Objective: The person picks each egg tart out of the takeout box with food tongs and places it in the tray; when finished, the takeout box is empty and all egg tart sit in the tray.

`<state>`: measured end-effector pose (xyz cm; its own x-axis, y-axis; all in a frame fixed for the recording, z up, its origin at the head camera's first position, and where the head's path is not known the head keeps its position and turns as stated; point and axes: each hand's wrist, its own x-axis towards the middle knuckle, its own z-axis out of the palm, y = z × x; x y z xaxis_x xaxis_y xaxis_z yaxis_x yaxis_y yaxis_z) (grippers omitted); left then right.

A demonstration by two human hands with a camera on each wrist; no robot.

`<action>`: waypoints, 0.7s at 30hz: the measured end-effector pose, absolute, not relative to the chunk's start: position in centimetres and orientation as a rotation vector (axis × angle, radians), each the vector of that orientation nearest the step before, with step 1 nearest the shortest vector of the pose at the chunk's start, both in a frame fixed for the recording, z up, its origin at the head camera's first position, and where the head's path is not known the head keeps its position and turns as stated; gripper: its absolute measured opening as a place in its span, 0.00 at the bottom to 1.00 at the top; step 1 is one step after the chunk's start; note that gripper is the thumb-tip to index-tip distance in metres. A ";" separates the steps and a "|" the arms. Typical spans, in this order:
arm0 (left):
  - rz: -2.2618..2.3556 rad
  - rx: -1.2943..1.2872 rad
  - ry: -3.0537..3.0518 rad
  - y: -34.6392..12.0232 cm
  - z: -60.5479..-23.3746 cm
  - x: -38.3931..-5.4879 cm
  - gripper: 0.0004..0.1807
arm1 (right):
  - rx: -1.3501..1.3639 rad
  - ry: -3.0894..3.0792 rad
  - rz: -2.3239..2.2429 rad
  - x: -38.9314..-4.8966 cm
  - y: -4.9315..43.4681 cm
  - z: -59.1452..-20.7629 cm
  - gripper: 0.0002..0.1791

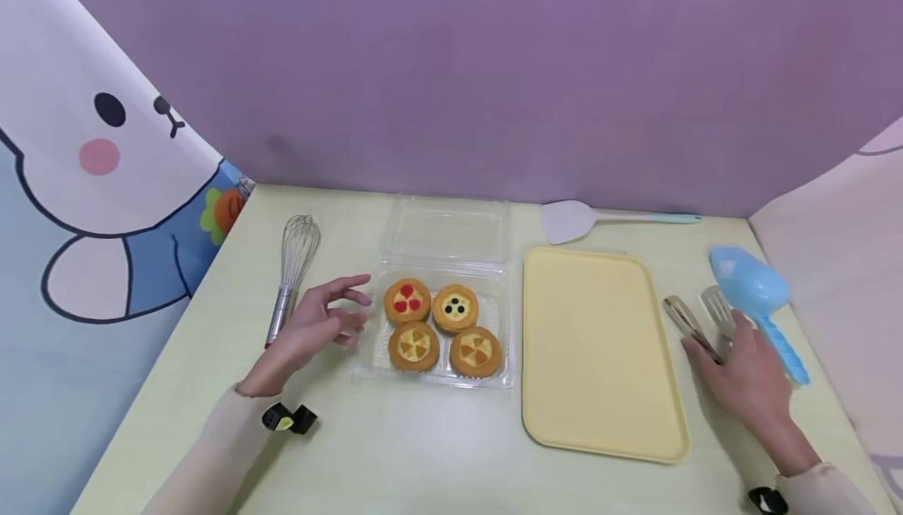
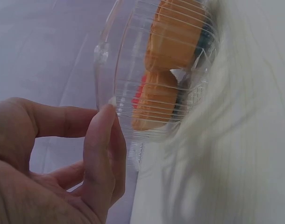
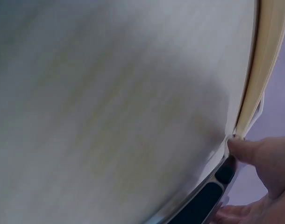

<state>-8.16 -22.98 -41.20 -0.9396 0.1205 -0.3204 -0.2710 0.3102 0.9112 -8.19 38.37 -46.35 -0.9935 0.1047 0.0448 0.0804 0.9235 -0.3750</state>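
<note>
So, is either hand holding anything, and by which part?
Left hand: nothing. Right hand straddles the metal tongs; whether it grips them, and where, can't be told.

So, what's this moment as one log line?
left hand: beside clear container | right hand: around tongs | four pastries: inside container | lid: open

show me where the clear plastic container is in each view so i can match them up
Head: the clear plastic container lies open near the middle, left of the yellow tray.
Left wrist: the clear plastic container is in the upper middle, with pastries showing through its wall.
Right wrist: not in it.
Shared landmark: the pale tabletop, visible in all three views.
</note>
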 end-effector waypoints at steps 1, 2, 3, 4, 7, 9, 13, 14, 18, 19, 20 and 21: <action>1.666 -0.135 2.254 -22.9 -41.3 -8.2 0.41 | -0.148 -3.020 0.574 -8.2 38.4 -46.3 0.53; 1.666 -0.132 2.255 -22.9 -41.3 -8.2 0.41 | -0.146 -3.018 0.569 -8.1 38.4 -46.3 0.52; 1.667 -0.131 2.257 -22.9 -41.3 -8.2 0.41 | -0.143 -3.014 0.562 -8.1 38.4 -46.2 0.51; 1.667 -0.130 2.260 -22.8 -41.3 -8.2 0.41 | -0.141 -3.012 0.557 -8.1 38.3 -46.2 0.51; 1.659 -0.137 2.269 -22.8 -41.3 -8.3 0.41 | -0.136 -3.016 0.549 -8.0 38.3 -46.1 0.50; 1.657 -0.138 2.267 -22.8 -41.3 -8.4 0.40 | -0.129 -3.015 0.547 -8.0 38.3 -46.0 0.49; 1.656 -0.141 2.264 -22.7 -41.3 -8.5 0.40 | -0.103 -3.021 0.552 -8.0 38.5 -45.7 0.48; 1.656 -0.137 2.264 -22.7 -41.3 -8.5 0.40 | -0.098 -3.025 0.554 -8.0 38.5 -45.6 0.47; 1.661 -0.150 2.258 -22.7 -41.4 -8.4 0.39 | -0.075 -3.048 0.574 -8.0 38.3 -45.1 0.48; 1.660 -0.151 2.258 -22.7 -41.4 -8.4 0.39 | -0.067 -3.048 0.579 -8.0 38.2 -45.0 0.48; 1.660 -0.152 2.258 -22.8 -41.4 -8.4 0.39 | -0.054 -3.049 0.587 -8.1 38.0 -44.8 0.48; 1.660 -0.159 2.257 -22.8 -41.4 -8.4 0.39 | -0.033 -3.042 0.598 -8.1 37.8 -44.6 0.49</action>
<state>-8.36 -22.78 -41.41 -0.9380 0.1064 -0.3298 -0.2831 0.3137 0.9063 -8.12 37.78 -44.61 -0.9989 0.0287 0.0368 0.0126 0.9255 -0.3785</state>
